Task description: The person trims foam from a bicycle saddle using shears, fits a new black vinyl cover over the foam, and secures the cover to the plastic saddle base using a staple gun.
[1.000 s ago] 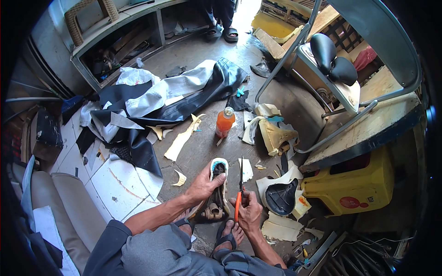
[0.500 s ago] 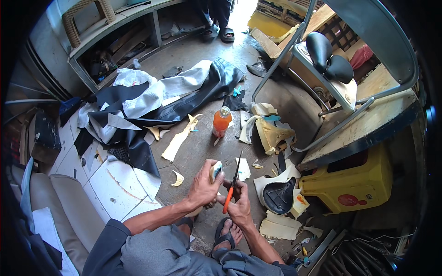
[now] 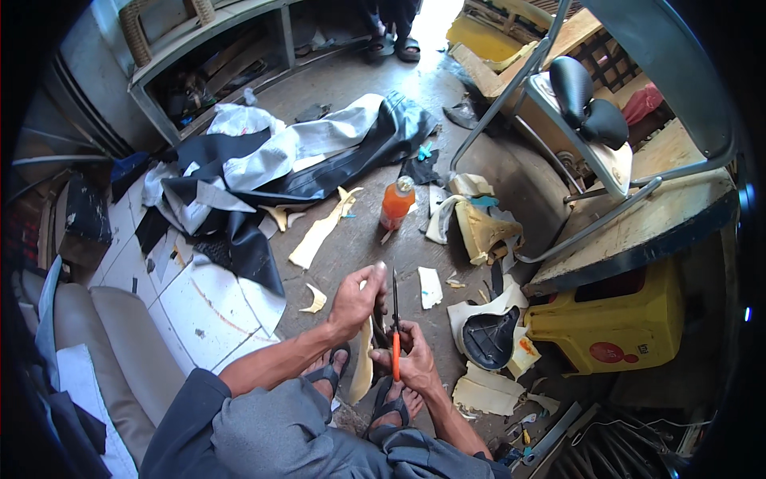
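Low in front of me, my left hand (image 3: pixel 356 305) is closed on a strip of pale yellow foam (image 3: pixel 362 374), which hangs down below my fingers toward my feet. Beside it, my right hand (image 3: pixel 418 363) grips a pair of scissors (image 3: pixel 396 351) by its orange handles. Their dark blades point up and away, close alongside my left fingers. Whether the blades touch the foam is hard to see. Just beyond my hands, a bottle of orange liquid (image 3: pixel 394 209) stands upright on the floor.
Foam offcuts (image 3: pixel 317 235) lie scattered on the floor. Black and white sheet material (image 3: pixel 299 160) is heaped at the far left. To the right are a black bicycle saddle shell (image 3: pixel 487 339), a yellow plastic stool (image 3: pixel 614 323) and a metal folding chair (image 3: pixel 479 132). Another person's feet (image 3: pixel 407 52) are far ahead.
My left hand has turned, and the foam strip now hangs downward instead of showing at the top of my fingers. The scissors have tilted more upright. The whole view has shifted slightly.
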Available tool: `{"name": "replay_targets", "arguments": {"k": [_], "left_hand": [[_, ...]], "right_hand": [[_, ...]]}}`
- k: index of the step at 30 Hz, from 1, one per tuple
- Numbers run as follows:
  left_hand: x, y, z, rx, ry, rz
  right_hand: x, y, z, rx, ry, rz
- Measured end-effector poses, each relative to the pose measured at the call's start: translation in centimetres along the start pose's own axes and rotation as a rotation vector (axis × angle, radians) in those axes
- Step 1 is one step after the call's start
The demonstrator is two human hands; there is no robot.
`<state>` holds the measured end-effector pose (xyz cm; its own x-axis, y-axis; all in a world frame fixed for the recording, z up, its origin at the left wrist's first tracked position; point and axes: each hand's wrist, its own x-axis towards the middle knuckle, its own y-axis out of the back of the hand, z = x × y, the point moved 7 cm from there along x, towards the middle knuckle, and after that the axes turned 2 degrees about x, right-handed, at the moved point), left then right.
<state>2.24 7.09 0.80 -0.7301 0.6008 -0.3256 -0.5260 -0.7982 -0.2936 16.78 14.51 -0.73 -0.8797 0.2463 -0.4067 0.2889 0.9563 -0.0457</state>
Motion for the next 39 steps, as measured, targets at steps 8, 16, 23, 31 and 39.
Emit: {"name": "replay_targets", "arguments": {"k": [8,16,23,31,39], "left_hand": [[1.8,6.7,-0.2,-0.239,0.093,0.251],[2.1,9.3,0.1,-0.418,0.014,0.470],[2.1,9.0,-2.4,-0.443,0.095,0.579],[3.8,8.7,-2.4,-0.076,0.282,0.266],[2.1,3.7,-1.6,-0.447,0.187,-0.033]], "right_hand": [[-0.2,8.8,8.1,-0.927,-0.211,0.293],[-1.1,8.2,6.7,-0.450,-0.089,0.218],[0.3,-0.2,0.2,-0.292,0.104,-0.011],[-1.6,-0.3,2.9,0.005,-0.096,-0.025],[-1.5,2.0,6.2,0.284,-0.283,0.069]]}}
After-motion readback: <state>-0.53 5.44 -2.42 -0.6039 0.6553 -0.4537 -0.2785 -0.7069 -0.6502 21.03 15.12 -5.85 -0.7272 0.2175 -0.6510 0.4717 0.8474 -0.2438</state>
